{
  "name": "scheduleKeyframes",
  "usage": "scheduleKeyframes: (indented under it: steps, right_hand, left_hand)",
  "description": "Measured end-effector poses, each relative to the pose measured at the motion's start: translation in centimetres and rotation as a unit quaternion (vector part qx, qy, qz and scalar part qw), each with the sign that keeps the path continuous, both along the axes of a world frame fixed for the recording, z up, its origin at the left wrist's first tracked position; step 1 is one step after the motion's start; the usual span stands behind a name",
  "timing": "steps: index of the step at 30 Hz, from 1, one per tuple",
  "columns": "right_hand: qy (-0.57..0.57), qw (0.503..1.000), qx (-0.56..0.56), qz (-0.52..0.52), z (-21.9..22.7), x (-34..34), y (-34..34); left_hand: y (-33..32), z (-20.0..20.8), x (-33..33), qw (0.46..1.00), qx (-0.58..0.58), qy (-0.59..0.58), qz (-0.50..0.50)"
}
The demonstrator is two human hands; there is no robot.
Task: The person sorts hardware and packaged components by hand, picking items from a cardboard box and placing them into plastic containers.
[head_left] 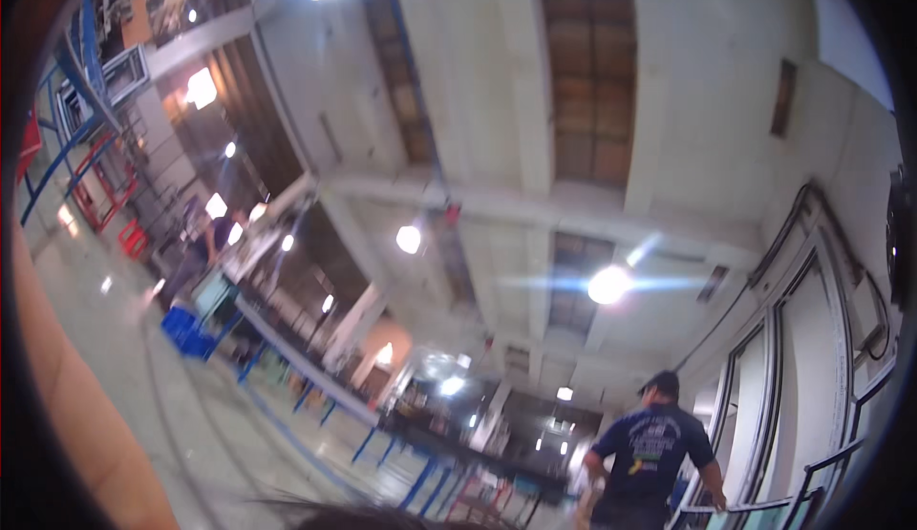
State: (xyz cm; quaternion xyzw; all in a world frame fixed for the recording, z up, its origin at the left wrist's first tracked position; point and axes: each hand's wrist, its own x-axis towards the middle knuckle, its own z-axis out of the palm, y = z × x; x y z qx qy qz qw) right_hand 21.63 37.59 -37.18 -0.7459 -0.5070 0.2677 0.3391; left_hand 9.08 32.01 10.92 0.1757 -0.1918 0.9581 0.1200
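Observation:
Close to the camera, a blurred strip of bare skin [81,425] runs up the left edge of the head view. It looks like part of my left arm or hand. No fingertips can be told apart on it, and nothing held shows beside it. My right hand is out of the picture. The view is tilted and takes in much of the ceiling.
At the lower right a person [654,444] in a dark T-shirt and cap faces away, near window frames [802,358]. A long blue-legged workbench [306,363] crosses the middle. Left stand a blue crate [188,332], a red stool [133,238] and another person [196,258].

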Motion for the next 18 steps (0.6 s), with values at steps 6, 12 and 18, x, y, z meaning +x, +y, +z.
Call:
scheduleKeyframes:
  steps: [6, 12, 18]
  right_hand:
    - [0.326, 0.942, -0.017, -0.072, 6.7, 5.3, 3.7]
    - [0.420, 0.873, -0.086, 0.230, -2.5, 0.3, -0.9]
    - [0.268, 0.909, -0.132, 0.291, 0.7, -6.1, -0.9]
  left_hand:
    - [-0.7, -4.6, 2.7, 0.953, 0.027, 0.294, -0.067]
    - [2.7, -4.7, -1.0, 0.927, -0.014, 0.336, 0.168]
    - [6.1, -7.0, -5.2, 0.904, -0.012, 0.407, 0.130]
